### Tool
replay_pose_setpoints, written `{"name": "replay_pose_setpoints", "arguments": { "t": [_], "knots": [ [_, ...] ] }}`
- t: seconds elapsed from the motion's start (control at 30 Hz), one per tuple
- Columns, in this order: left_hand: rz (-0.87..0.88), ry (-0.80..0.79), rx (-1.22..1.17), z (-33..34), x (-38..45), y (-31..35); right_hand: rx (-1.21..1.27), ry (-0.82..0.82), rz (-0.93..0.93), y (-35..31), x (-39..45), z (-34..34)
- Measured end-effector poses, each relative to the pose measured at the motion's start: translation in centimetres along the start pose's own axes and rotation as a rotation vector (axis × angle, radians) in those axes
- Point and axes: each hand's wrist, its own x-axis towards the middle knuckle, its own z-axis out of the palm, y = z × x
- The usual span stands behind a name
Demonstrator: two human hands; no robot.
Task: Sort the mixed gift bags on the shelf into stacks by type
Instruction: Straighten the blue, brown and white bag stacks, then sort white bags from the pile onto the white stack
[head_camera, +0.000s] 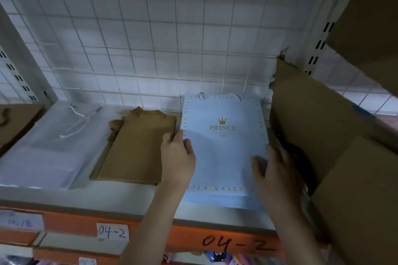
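Observation:
A light blue gift bag (224,146) with a gold crown and the word PRINCE lies flat on top of a blue stack on the shelf (120,202). My left hand (177,157) holds its left edge, thumb on top and fingers curled round the side. My right hand (273,170) lies against its right edge with straight fingers and the thumb on the bag's face. To the left lies a stack of brown paper bags (137,148). Further left sits a stack of white bags (45,148) with twisted cord handles.
Brown cardboard boxes (323,135) crowd the right side, close to my right hand. Another brown bag (15,122) lies at the far left. A wire grid (150,38) backs the shelf. The orange front rail (189,241) carries labels reading 04-2.

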Motion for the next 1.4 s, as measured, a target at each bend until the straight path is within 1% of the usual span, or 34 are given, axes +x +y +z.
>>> {"name": "replay_pose_setpoints", "arguments": {
  "t": [0.1, 0.17, 0.27, 0.4, 0.53, 0.63, 0.77, 0.83, 1.0, 1.07, 1.23, 1.4],
  "knots": [
    [0.049, -0.031, -0.028, -1.4, 0.3, -0.3, 0.007, 0.034, -0.043, -1.0, 0.3, 0.0],
    [0.092, -0.018, -0.016, -3.1, 0.3, -1.0, 0.021, 0.074, -0.060, -2.0, 0.3, 0.3],
    [0.070, 0.085, 0.035, -6.5, 0.3, -3.4, 0.064, 0.116, -0.139, -4.2, 0.2, 1.9],
    [0.062, 0.180, 0.161, -12.3, 0.1, -8.4, 0.111, 0.102, -0.253, -9.5, -1.3, 5.1],
    [-0.023, 0.286, 0.197, -19.3, -0.9, -14.1, 0.134, 0.027, -0.358, -16.3, -4.4, 8.7],
    [-0.064, 0.311, 0.201, -25.2, -1.8, -18.7, 0.194, -0.015, -0.399, -22.2, -7.4, 11.9],
    [-0.101, 0.356, 0.317, -34.2, -2.6, -25.9, 0.277, -0.098, -0.427, -31.2, -12.6, 16.8],
    [-0.123, 0.387, 0.336, -38.8, -3.1, -29.3, 0.306, -0.147, -0.461, -36.0, -15.4, 19.1],
    [-0.196, 0.467, 0.385, -48.5, -4.1, -36.7, 0.334, -0.203, -0.574, -46.0, -21.1, 23.7],
    [-0.228, 0.480, 0.373, -51.0, -4.2, -39.1, 0.327, -0.246, -0.593, -49.0, -22.5, 25.0],
    [-0.329, 0.520, 0.323, -55.0, -3.4, -44.8, 0.312, -0.280, -0.670, -55.8, -24.6, 28.7],
    [-0.378, 0.499, 0.319, -58.6, -0.6, -50.4, 0.319, -0.291, -0.694, -62.6, -25.1, 33.5]
  ]
}}
